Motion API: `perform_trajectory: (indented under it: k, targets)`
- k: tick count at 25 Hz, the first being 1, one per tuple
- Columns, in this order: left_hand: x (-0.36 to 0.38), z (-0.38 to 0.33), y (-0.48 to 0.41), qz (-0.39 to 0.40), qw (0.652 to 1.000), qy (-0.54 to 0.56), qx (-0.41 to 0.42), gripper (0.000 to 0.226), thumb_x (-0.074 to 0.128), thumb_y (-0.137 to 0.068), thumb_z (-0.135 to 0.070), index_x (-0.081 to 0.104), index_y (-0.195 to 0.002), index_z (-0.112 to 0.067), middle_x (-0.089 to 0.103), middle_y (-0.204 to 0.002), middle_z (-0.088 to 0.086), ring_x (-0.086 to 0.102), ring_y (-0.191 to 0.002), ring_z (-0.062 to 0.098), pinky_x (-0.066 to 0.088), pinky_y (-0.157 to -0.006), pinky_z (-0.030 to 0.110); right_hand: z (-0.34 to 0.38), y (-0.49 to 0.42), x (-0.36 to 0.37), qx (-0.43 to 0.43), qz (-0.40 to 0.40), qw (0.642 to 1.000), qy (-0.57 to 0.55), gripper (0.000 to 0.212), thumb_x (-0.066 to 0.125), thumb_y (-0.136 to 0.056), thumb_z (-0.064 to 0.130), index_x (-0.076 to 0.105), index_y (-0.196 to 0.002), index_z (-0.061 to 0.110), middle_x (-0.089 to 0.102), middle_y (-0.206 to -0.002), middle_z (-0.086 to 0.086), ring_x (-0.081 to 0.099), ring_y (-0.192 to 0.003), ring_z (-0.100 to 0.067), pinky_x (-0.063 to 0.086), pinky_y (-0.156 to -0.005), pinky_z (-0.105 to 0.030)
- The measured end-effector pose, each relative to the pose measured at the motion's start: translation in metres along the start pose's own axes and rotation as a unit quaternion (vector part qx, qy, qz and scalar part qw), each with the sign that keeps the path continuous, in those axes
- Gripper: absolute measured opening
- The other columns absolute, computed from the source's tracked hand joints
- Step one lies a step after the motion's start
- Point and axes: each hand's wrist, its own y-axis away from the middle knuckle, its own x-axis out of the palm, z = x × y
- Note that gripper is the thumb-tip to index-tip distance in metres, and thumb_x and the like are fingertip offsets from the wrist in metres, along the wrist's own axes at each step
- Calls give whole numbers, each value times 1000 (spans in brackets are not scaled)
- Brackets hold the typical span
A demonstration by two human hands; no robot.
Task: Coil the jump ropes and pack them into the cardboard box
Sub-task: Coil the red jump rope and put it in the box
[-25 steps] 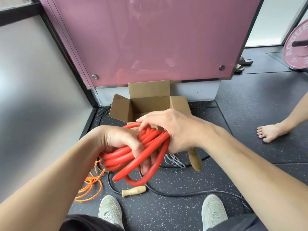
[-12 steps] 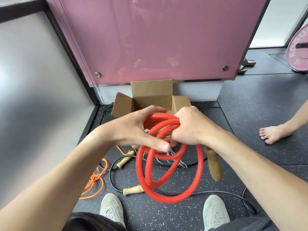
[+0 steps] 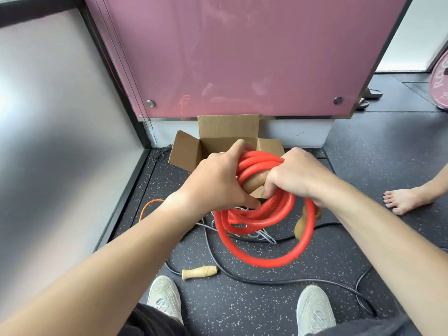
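Note:
A thick red jump rope [image 3: 260, 221] hangs in several loops in front of an open cardboard box [image 3: 186, 154] on the floor. My left hand [image 3: 218, 180] grips the coil's upper left side. My right hand [image 3: 295, 175] is closed over the top of the loops and one wooden handle [image 3: 255, 180]. The rope's second wooden handle [image 3: 301, 226] dangles behind the loops at the right. A black jump rope [image 3: 266, 281] with a wooden handle [image 3: 200, 272] lies loose on the floor, beside a thin grey rope [image 3: 261, 235] and an orange rope [image 3: 149, 206].
A pink glass panel [image 3: 242, 57] stands right behind the box, a frosted wall [image 3: 48, 129] at the left. Another person's bare foot [image 3: 404, 200] rests on the floor at the right. My two shoes [image 3: 164, 297] are at the bottom. A pink weight plate [image 3: 440, 83] stands far right.
The loops have gathered into a tighter coil. My left hand moved from pinching the front of the coil to gripping its upper left side. A wooden handle now shows under my right hand.

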Motion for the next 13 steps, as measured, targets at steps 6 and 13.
perform_trajectory:
  k: [6, 13]
  targets:
    - [-7, 1, -4, 56, 996, -14, -62, 56, 82, -40, -35, 59, -89, -24, 68, -69, -6, 64, -65, 21, 56, -63, 36, -15, 0, -5, -61, 148, 968, -191, 35, 88, -57, 17, 76, -88, 6, 74, -77, -11, 62, -65, -17, 54, -67, -39]
    - [-36, 15, -7, 84, 959, 255, -91, 69, 81, -35, -13, 68, -103, -14, 74, -96, 21, 73, -84, 29, 60, -79, 54, -39, -7, -35, -160, 170, 923, -308, 22, 67, -83, 41, 74, -88, 21, 53, -55, 6, 38, -48, -9, 30, -45, -22]
